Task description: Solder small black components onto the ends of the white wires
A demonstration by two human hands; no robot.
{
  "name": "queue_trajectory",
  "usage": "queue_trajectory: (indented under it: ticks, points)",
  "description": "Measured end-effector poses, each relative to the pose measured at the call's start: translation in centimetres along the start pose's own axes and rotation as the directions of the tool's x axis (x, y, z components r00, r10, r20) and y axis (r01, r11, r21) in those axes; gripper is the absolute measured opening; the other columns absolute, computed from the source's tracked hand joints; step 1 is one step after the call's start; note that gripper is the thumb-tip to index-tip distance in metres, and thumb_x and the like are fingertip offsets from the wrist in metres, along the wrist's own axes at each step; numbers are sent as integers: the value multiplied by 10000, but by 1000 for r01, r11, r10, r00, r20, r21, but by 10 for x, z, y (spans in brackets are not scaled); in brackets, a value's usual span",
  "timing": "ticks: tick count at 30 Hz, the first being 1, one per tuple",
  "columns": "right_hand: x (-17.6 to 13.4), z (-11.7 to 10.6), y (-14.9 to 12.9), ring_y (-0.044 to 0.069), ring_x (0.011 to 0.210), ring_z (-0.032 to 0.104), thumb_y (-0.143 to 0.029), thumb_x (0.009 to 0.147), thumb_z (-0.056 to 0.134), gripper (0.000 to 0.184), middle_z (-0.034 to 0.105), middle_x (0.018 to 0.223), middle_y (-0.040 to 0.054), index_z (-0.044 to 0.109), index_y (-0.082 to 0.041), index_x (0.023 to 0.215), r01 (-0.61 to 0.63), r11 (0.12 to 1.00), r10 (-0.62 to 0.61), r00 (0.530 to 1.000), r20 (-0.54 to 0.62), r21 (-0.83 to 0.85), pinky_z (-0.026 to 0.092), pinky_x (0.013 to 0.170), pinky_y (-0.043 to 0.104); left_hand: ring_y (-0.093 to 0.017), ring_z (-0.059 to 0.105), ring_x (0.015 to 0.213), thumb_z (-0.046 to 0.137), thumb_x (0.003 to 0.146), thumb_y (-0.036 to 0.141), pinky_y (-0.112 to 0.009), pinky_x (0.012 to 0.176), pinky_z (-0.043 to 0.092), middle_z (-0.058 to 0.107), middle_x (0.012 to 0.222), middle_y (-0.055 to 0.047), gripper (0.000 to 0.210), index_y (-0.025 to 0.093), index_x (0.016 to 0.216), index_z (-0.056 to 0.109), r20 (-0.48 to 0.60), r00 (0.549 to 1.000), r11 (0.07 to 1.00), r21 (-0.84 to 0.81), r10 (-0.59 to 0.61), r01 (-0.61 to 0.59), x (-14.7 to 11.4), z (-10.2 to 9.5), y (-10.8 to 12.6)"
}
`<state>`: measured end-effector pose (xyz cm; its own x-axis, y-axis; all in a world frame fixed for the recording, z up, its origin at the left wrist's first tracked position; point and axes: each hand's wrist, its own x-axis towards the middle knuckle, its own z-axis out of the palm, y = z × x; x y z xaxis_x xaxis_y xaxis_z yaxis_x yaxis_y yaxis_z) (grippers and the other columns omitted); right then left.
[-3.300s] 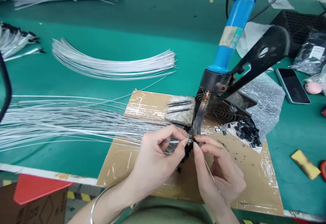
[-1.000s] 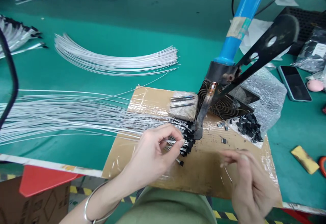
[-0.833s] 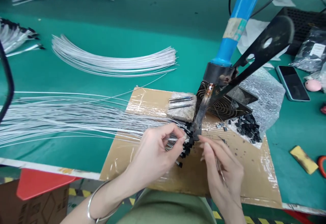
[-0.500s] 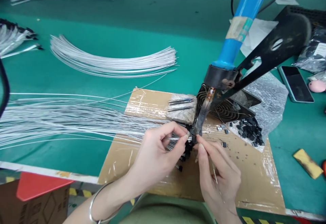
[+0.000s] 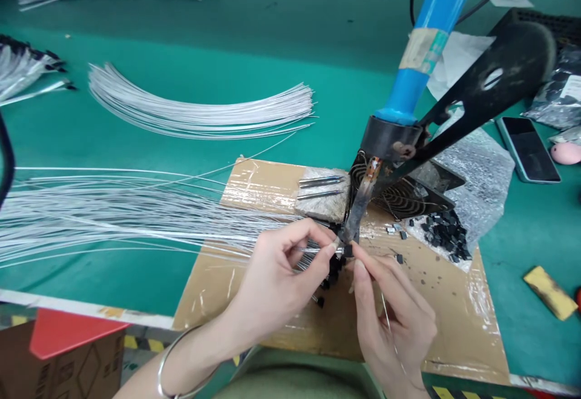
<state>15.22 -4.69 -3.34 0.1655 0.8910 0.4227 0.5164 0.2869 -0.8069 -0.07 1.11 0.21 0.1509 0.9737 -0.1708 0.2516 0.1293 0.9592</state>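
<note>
My left hand (image 5: 290, 266) pinches a thin white wire between thumb and forefinger. At the wire's end sits a small black connector (image 5: 348, 250), just below the tip of a soldering iron (image 5: 360, 202) fixed in a bracket with its blue handle up. My right hand (image 5: 393, 311) is closed beside the connector on a thin strand of solder wire (image 5: 387, 317), whose tail hangs down over the palm. Several finished-looking black connector ends (image 5: 334, 272) lie under my fingers, partly hidden. Whether the iron tip touches the connector I cannot tell.
Loose white wires (image 5: 136, 217) spread left from a cardboard sheet (image 5: 254, 187). A wire bundle (image 5: 204, 114) lies behind. A black bracket (image 5: 494, 78) leans over the right side. Loose black connectors (image 5: 447, 235), a phone (image 5: 531, 151) and a yellow sponge (image 5: 549, 293) lie right.
The black connector in front of my left fingers has come slightly down from the iron tip and shows more clearly. My right hand has shifted a little to the right and down.
</note>
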Motion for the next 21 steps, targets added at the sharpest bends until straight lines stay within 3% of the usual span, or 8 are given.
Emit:
queue_trajectory:
  ticks: [11, 21]
  points:
    - [1, -3, -3, 123, 781, 725, -7, 974, 672, 356, 785, 944, 33, 776, -192, 1261, 10, 1000, -10, 1000, 13, -8, 629, 763, 229, -177, 640, 661, 675, 865, 256, -276, 492, 338, 808, 799, -68, 153, 190, 738, 730, -2, 1000, 1000, -4, -7, 7, 1, -1, 0]
    - [4, -1, -1, 141, 718, 728, -31, 979, 666, 315, 803, 907, 47, 794, -192, 1218, 13, 999, -13, 1000, 1, -37, 646, 716, 259, -175, 635, 661, 652, 860, 249, -274, 536, 404, 806, 802, -68, 143, 187, 749, 718, -2, 1000, 1000, -12, -11, 11, 2, 1, -3]
